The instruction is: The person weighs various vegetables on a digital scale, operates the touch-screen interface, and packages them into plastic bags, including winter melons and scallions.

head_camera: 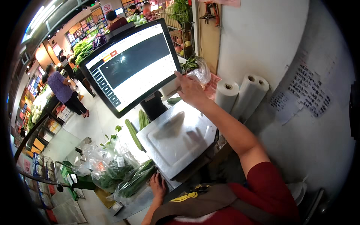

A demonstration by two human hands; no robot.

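My right hand (189,88) has its index finger extended at the lower right corner of the touchscreen (135,62) and holds nothing. Below the screen is the bare metal weighing plate (177,137) of a scale. My left hand (158,184) rests on the counter beside the scale's near left corner, next to a plastic bag of long green vegetables (135,180); whether its fingers touch the bag is hard to tell. More clear bags of greens (112,166) lie farther left. Two ridged green gourds (133,133) lie behind the scale.
Rolls of plastic bags (227,91) stand right of the scale, near the wall. A pink basket (213,84) with a plastic bag is behind them. A green device (81,180) is at the counter's left end. A person in a purple top (59,85) stands beyond, near produce shelves.
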